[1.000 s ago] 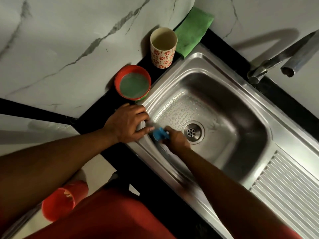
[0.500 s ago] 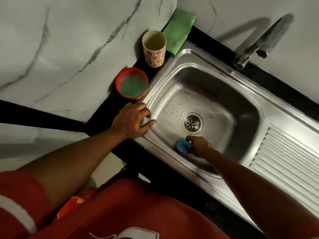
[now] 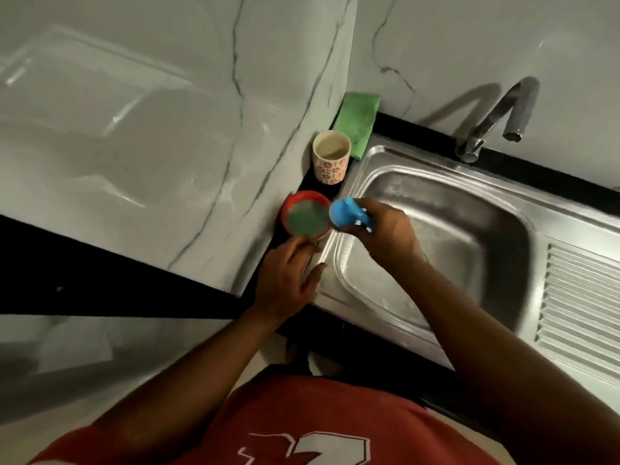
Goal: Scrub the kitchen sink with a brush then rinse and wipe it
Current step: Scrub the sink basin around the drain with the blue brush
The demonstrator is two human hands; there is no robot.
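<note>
Brush: small blue plastic, judged light, stiff, probably wet and slippery, best gripped round its body | right hand clasps it above left rim of the sink, just beside red bowl | left hand relaxed, fingertips touching the bowl.

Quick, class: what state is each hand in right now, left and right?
Left hand: open, fingers relaxed, fingertips by the red bowl.
Right hand: closed, holding the blue brush.
</note>
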